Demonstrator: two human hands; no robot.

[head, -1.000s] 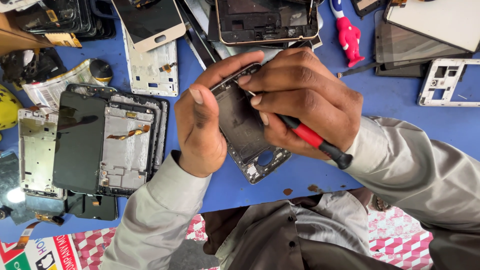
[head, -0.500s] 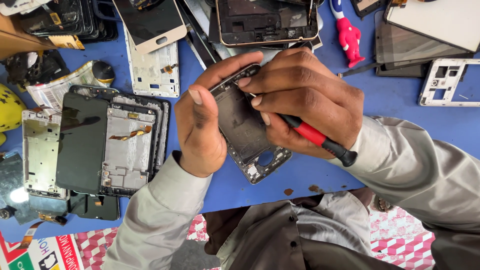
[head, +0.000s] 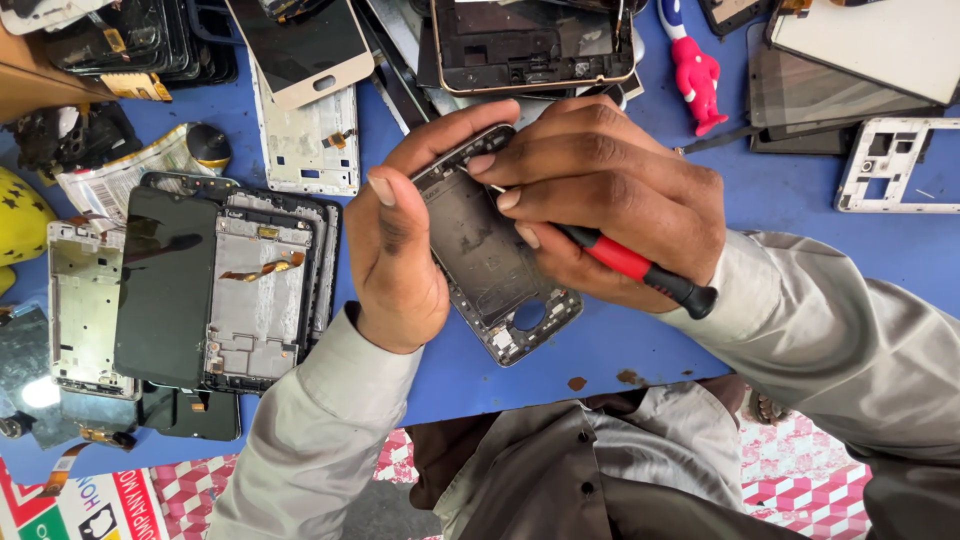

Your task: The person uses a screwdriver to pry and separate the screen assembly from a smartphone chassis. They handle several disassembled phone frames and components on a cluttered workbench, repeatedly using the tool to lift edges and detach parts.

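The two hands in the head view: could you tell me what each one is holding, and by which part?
The left hand grips the phone frame by its left edge and top corner. The right hand holds a red-handled screwdriver around its shaft.

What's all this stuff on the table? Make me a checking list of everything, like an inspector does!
Surface: blue table, crowded.
Job's things: dark phone frame held up; red-handled screwdriver against it.
Clutter: phone screens, white frame, red toy figure, yellow thing at the left edge.
Grippers: left hand grips the frame's side; right hand holds the screwdriver.
Cables: thin orange ribbon strip on an opened phone.
Surroundings: red-and-white patterned floor.
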